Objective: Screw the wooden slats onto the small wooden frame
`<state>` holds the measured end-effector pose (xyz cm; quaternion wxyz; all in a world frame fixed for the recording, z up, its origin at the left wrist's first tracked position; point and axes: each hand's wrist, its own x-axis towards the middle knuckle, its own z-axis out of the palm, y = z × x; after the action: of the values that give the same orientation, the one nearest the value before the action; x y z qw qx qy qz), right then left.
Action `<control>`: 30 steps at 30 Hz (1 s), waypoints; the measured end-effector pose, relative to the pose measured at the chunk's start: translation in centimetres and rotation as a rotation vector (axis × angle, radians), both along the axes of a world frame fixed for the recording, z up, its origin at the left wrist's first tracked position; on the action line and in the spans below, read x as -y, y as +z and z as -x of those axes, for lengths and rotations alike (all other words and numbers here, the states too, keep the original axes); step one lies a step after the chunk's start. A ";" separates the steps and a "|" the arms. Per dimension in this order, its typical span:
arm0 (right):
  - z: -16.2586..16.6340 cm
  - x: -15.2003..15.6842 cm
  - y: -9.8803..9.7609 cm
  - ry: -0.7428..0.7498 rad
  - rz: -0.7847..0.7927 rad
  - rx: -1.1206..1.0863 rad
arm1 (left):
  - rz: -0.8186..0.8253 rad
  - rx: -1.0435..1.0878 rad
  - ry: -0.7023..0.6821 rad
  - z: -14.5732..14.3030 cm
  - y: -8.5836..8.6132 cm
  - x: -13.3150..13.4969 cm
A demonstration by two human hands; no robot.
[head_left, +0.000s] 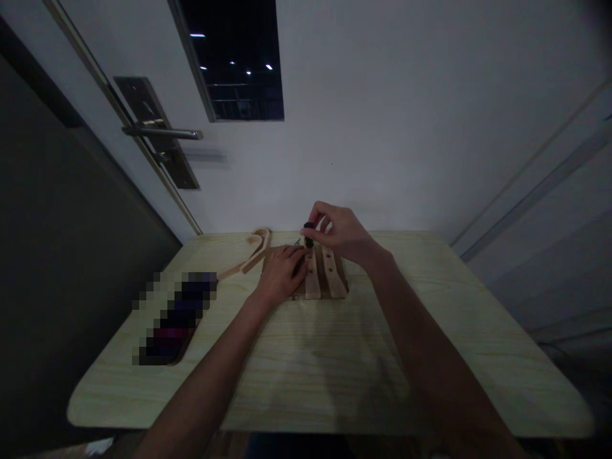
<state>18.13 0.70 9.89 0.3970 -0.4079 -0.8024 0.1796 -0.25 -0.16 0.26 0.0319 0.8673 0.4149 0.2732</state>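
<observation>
Upright in my right hand (333, 228) is a short black-handled screwdriver (308, 234), pinched between thumb and fingers. Its lower end points down at the far part of a pale wooden strip (312, 280); whether a screw is under it I cannot tell. A second pale strip (333, 274) runs beside it on the right, and both have dark round holes. The strips lie on a brown wooden board (299, 294). My left hand (282, 271) presses on the board's left part, its thumb and forefinger closed in near the screwdriver's tip. That hand hides much of the board.
A curved hook-shaped wooden piece (255, 255) lies left of the board. Nearer on the left is a phone (179, 322), its screen blurred out. The light wood table (296, 389) meets a white door with a metal handle (165, 133) at the back.
</observation>
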 end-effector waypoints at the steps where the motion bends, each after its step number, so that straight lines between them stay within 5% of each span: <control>1: 0.0 0.0 0.0 0.006 -0.010 -0.007 | 0.001 0.002 -0.003 0.0 0.0 0.0; 30: -0.2 -0.5 -0.8 0.032 -0.043 0.116 | -0.003 -0.002 0.001 -0.1 0.0 0.0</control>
<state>18.33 1.18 9.12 0.3554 -0.3960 -0.8343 0.1445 -0.17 -0.19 0.29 0.0301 0.8674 0.4149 0.2731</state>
